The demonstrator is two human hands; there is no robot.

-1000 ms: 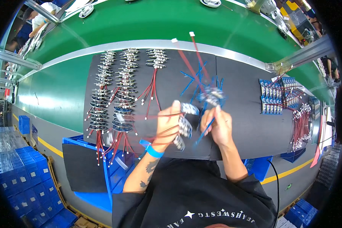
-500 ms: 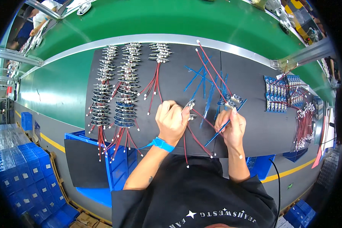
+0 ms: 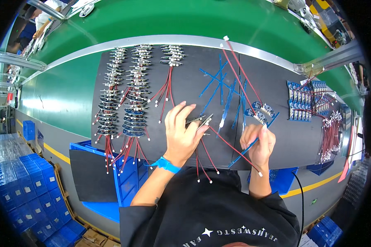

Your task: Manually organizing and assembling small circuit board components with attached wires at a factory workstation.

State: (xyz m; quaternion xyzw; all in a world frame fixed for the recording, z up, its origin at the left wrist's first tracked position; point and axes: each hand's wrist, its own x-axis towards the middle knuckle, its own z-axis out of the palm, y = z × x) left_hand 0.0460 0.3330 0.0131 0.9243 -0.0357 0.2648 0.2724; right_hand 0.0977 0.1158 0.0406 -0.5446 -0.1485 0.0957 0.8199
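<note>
My left hand point(image 3: 180, 131), a blue band at its wrist, pinches a small circuit board point(image 3: 209, 120) by its edge between thumb and index finger. A second board sits against that index finger, and dark red wires with white plugs trail below. My right hand point(image 3: 259, 142) is closed on a narrow blue edge strip point(image 3: 242, 153). Two blue-and-silver circuit boards point(image 3: 260, 117) are still joined to this strip above the fingers. Their red wires point(image 3: 244, 74) reach away toward the table's far edge. Loose blue strips point(image 3: 221, 88) lie crossed between and beyond my hands.
On the black mat point(image 3: 185, 88), finished-looking boards stand stacked in rows point(image 3: 136, 88) at left. Right of my hands are blue board panels point(image 3: 299, 101) and a bundle of red wires point(image 3: 329, 138). A metal rail point(image 3: 185, 41) borders the far side; blue bins point(image 3: 132, 177) sit below.
My right hand has moved slightly right with the strip and its boards. My left hand's fingers have spread, and a wired board has shifted between its fingers.
</note>
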